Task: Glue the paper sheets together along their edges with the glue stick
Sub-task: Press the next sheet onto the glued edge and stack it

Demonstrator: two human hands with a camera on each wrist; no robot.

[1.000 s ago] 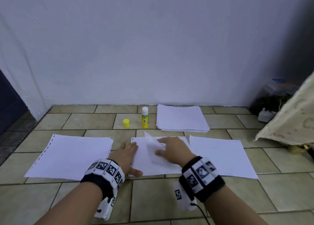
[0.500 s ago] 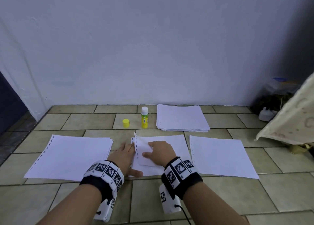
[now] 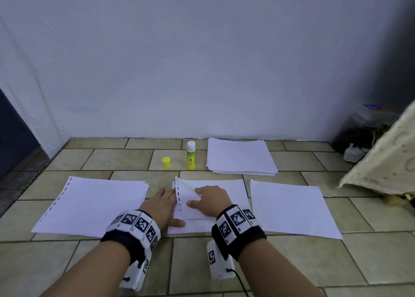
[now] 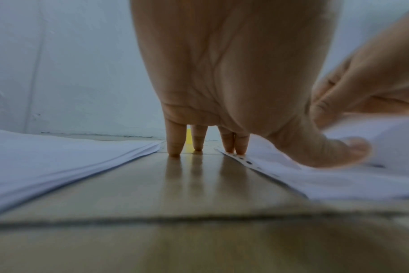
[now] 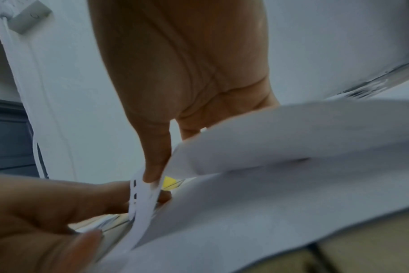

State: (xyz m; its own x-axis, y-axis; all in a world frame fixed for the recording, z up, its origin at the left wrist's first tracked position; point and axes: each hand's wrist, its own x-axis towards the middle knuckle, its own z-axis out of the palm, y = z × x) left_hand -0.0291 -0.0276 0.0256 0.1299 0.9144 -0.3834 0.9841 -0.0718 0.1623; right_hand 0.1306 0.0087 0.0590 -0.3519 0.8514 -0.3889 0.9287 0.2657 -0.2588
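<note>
The top sheet [image 3: 187, 203] of the middle paper pile [image 3: 224, 191] is held by the right hand [image 3: 210, 201], pinched between the thumb and the fingers [image 5: 155, 166]. The sheet is white and thin, with a row of small dark holes along its left edge. It is folded over toward the left, and its far left corner is lifted up off the pile.

Just left of the grip, the left hand [image 3: 162, 207] is laid flat with straight fingers [image 4: 174, 142]. Its fingertips are pressed on the tiled floor [image 3: 125, 157] and on the holed edge of the pile, and its thumb is rested on the near corner of the pile. Nothing is gripped by it.

Farther left of the grip a second white pile [image 3: 89, 204] is seen, and to the right a single-looking white sheet [image 3: 292, 209]. Beyond the grip, by the wall, the glue stick [image 3: 191, 155] is stood upright with its top uncovered. Its yellow cap [image 3: 166, 162] is set on the floor just to its left. A thicker paper stack [image 3: 241, 156] is laid to its right.
</note>
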